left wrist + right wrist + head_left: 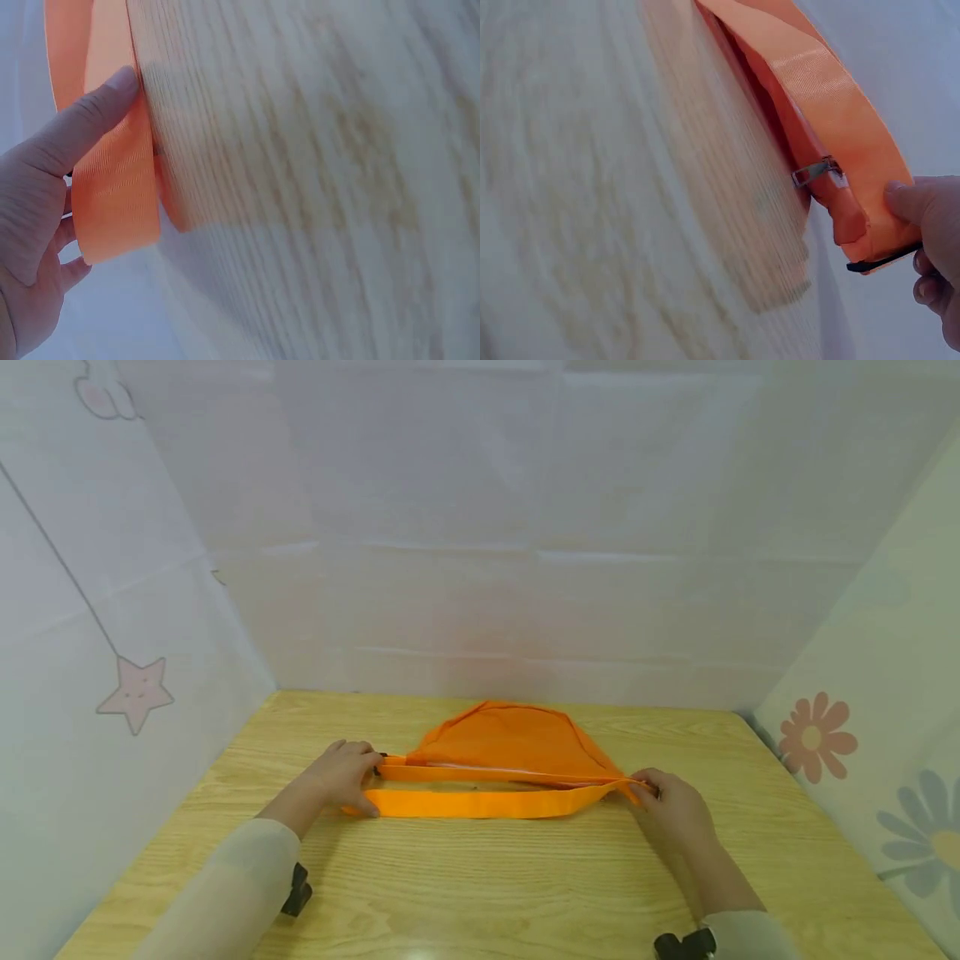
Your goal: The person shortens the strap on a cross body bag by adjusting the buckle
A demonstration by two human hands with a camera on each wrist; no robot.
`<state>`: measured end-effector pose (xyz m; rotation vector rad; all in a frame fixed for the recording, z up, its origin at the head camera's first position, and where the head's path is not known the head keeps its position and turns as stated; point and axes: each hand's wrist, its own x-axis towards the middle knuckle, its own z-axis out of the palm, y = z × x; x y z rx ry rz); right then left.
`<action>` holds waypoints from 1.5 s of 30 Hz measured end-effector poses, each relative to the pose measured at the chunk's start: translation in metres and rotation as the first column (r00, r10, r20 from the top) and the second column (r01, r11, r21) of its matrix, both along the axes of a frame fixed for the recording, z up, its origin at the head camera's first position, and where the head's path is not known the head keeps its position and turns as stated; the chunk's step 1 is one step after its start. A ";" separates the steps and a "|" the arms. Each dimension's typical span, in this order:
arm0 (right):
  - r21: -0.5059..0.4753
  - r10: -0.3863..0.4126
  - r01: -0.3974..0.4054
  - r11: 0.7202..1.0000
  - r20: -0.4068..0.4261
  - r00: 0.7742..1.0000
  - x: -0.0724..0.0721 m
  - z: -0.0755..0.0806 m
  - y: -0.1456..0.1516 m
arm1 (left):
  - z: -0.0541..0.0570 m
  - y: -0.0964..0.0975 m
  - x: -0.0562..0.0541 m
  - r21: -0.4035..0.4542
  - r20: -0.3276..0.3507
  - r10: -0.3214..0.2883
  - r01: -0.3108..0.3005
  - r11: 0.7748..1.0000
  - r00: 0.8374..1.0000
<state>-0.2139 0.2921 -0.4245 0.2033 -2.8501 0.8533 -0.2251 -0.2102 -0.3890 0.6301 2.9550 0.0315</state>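
An orange waist bag (517,739) lies on the table with its curved side toward the back wall. Its wide orange strap (472,804) runs along the near side. At the strap's left end, my left hand (341,777) holds the folded loop, thumb on the band and fingers behind it in the left wrist view. My right hand (677,810) pinches the strap's other end near a black plastic piece (885,259). A metal zip pull (814,172) hangs from the bag in the right wrist view. A dark buckle part (380,766) shows partly beside my left fingers.
The wood-grain table (480,885) spreads out in front of the bag. A pale back wall (480,610) rises behind it, with patterned side walls at left and right. Black wrist devices (297,890) sit on both forearms.
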 end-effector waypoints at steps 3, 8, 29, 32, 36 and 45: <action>0.071 0.065 -0.064 0.995 -0.002 0.998 -0.001 -0.001 0.002 | -0.002 0.000 -0.001 0.012 -0.006 -0.002 0.002 1.000 1.000; 0.098 0.163 -0.164 0.982 0.022 0.986 -0.001 -0.003 0.002 | -0.002 0.002 -0.001 0.034 -0.008 -0.002 0.003 0.999 1.000; 0.116 0.205 -0.207 0.971 0.032 0.978 -0.001 -0.005 0.000 | 0.003 0.014 -0.007 0.180 -0.014 -0.009 0.012 0.984 1.000; 0.118 0.191 -0.193 0.974 0.027 0.981 0.001 -0.005 -0.001 | 0.000 0.012 -0.007 0.169 -0.048 -0.014 0.022 0.985 0.999; 0.118 0.181 -0.182 0.976 0.021 0.983 0.003 -0.006 -0.001 | -0.006 0.010 -0.010 0.156 -0.085 -0.015 0.029 0.987 0.996; 0.098 0.171 -0.173 0.980 0.022 0.985 0.001 -0.010 0.000 | -0.009 0.009 -0.015 0.197 -0.057 0.024 -0.012 0.980 0.998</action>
